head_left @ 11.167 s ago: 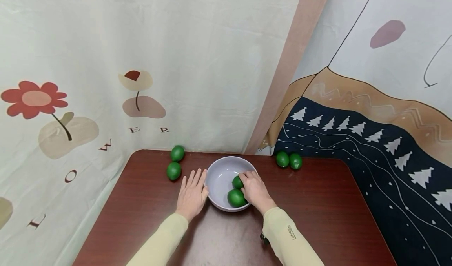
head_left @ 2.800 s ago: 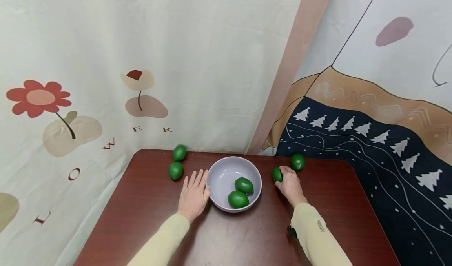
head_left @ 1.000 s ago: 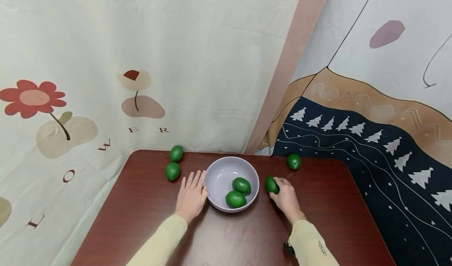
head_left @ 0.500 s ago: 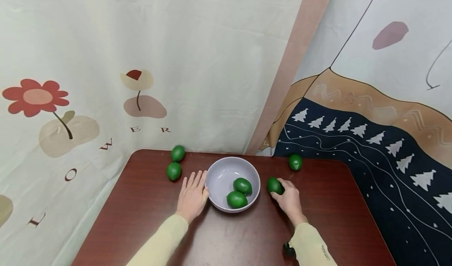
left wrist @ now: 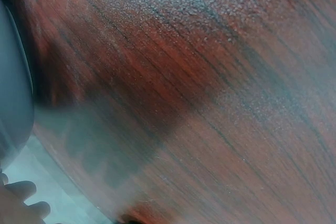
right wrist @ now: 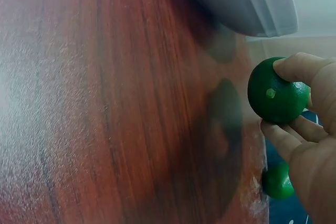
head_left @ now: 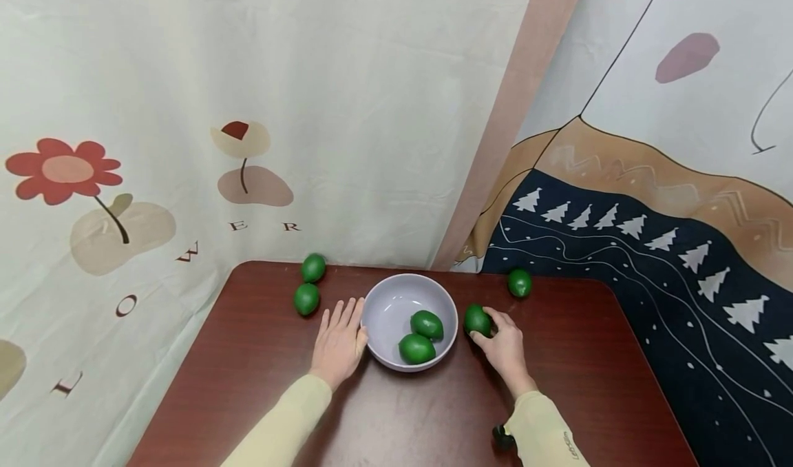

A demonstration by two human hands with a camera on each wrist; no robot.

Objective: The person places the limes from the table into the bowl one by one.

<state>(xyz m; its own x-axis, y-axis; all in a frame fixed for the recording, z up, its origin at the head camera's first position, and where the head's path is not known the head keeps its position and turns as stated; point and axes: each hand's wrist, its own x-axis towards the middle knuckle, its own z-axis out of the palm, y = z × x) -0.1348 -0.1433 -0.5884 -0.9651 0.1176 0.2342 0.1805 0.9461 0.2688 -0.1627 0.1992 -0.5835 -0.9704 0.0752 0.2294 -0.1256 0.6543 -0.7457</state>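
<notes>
A pale grey-lilac bowl [head_left: 381, 315] stands near the table's back edge with two green limes [head_left: 417, 348] inside, lying toward its right front. My left hand [head_left: 338, 343] lies with straight fingers along the bowl's left side. To the right of the bowl, my right hand [head_left: 504, 346] pinches another lime [head_left: 477, 320] between thumb and fingers. In the right wrist view this lime [right wrist: 275, 92] shows its pale stem end, with the thumb on one side and fingertips on the other.
Behind the right hand, one lime [head_left: 519, 283] sits at the back edge of the brown table [head_left: 396, 419]. Two more limes [head_left: 306, 299] lie at the back left, one behind the other. Printed curtains [head_left: 384, 143] hang right behind the table.
Earlier the right hand was over the bowl, at one of the limes inside. It then took a lime from the back right pair and brought it beside the bowl. The left hand stayed put.
</notes>
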